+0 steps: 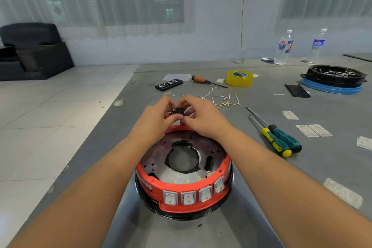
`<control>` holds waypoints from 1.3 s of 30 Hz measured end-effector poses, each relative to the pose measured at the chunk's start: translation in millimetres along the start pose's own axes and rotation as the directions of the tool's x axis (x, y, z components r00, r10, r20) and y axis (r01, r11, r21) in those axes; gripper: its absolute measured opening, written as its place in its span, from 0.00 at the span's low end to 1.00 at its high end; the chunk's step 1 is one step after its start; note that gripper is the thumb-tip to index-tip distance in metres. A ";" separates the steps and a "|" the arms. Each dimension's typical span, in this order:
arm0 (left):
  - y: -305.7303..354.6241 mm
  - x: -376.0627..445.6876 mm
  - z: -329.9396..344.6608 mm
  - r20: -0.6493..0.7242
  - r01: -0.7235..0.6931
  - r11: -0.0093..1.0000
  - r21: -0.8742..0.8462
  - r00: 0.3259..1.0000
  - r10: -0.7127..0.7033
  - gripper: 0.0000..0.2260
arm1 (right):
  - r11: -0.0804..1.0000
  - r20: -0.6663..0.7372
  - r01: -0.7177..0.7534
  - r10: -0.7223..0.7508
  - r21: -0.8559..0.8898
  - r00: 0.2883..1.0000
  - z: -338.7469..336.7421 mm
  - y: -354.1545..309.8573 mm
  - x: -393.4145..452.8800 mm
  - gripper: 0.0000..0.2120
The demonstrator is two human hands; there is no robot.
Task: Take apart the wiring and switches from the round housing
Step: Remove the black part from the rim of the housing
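Four white rocker switches (194, 194) sit in a row in the near wall of the round housing (183, 177), an orange-red ring on a black base standing on the grey table (261, 217) right in front of the person; brass terminal tabs show just behind them inside the rim. Above the housing's far edge, both hands meet around a small black part (178, 111), seemingly a switch already out of the ring: the left hand (156, 117) pinches it with curled fingers from one side, and the right hand (198, 116) pinches it from the other, fingertips bent in close. What exactly is being pulled off it is too small to tell. To do this step well, I judge one hand should hold the body steady while the other draws any connector straight off its tab, wiggling gently instead of yanking the wire. Beyond the hands lies a loose heap of white wires with brass ends (223, 99), well placed for the next lead; to the right lie two screwdrivers (277, 137). Farther back are a yellow tape roll (239, 78) and a wooden-handled screwdriver (207, 81).
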State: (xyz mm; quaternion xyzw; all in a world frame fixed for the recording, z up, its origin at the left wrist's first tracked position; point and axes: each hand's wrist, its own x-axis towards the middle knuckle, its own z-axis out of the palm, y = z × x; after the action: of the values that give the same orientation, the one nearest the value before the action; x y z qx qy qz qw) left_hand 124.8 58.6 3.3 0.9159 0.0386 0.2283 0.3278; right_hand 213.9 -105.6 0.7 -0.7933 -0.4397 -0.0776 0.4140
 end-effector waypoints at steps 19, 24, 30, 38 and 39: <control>-21.8 -3.3 -21.7 0.287 0.313 0.789 -0.528 0.941 -0.182 0.12 | 0.984 -0.161 -0.107 0.130 0.142 0.978 -7.8 0.2 6.0 0.15; -44.7 -25.0 -5.0 0.256 0.333 0.524 -0.784 0.942 -0.216 0.14 | 0.925 -0.218 -0.335 0.369 0.178 0.904 -25.1 34.9 14.1 0.13; -59.6 -37.9 0.8 0.230 0.318 0.356 -0.879 0.935 -0.269 0.16 | 0.877 -0.225 -0.478 0.475 0.043 0.851 -26.0 92.5 12.7 0.14; -52.6 -37.2 0.4 0.193 0.291 0.441 -0.849 0.948 -0.254 0.17 | 0.860 -0.222 -0.470 0.427 -0.199 0.876 -1.6 131.8 18.0 0.17; -52.3 -37.5 0.4 0.195 0.288 0.443 -0.849 0.950 -0.244 0.17 | 0.856 -0.226 -0.473 0.428 -0.211 0.875 -0.6 133.9 18.6 0.17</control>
State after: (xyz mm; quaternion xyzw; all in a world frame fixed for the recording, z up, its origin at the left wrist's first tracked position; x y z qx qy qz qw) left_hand 95.6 91.0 -44.1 0.6114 0.0541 0.1422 0.7766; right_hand 327.2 -130.5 -68.7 -0.9118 -0.1902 -0.1029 0.3491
